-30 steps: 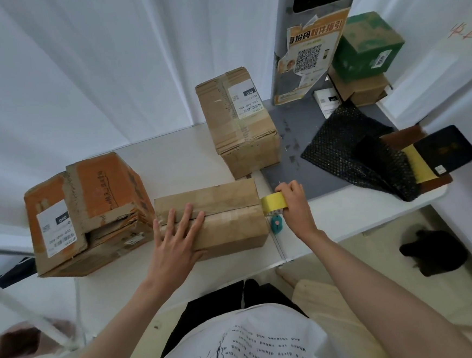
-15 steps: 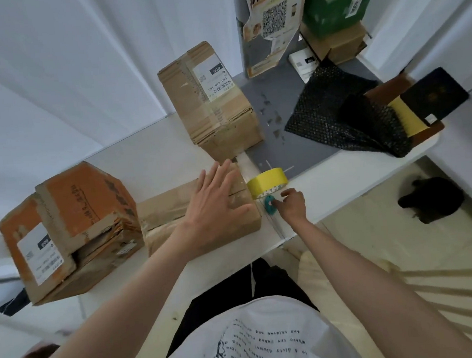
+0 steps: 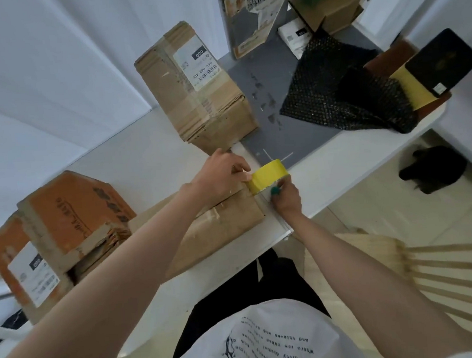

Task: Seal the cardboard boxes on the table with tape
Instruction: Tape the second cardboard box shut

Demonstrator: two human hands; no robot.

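A flat brown cardboard box [image 3: 222, 230] lies at the near edge of the white table [image 3: 143, 163]. At its right end stands a yellow tape roll [image 3: 268, 175]. My left hand [image 3: 223, 177] reaches over the box and pinches the roll's left side with curled fingers. My right hand [image 3: 286, 199] grips a small teal cutter [image 3: 274, 191] just below the roll, against the box's right end. An orange box [image 3: 63, 220] with open flaps sits at the left. A taller brown box [image 3: 196, 88] with a white label stands behind.
A grey mat [image 3: 275, 119] covers the table's right part, with black bubble wrap [image 3: 341, 100], a black-and-yellow case [image 3: 435, 67] and a green box on brown boxes [image 3: 328, 5] at the back. White curtains hang behind. A wooden slatted chair [image 3: 405, 267] and a dark shape on the floor [image 3: 431, 169] are at right.
My left hand left the box top, where it lay flat, and now pinches the tape roll. My right hand stays at the teal cutter below the roll. The camera moved closer.
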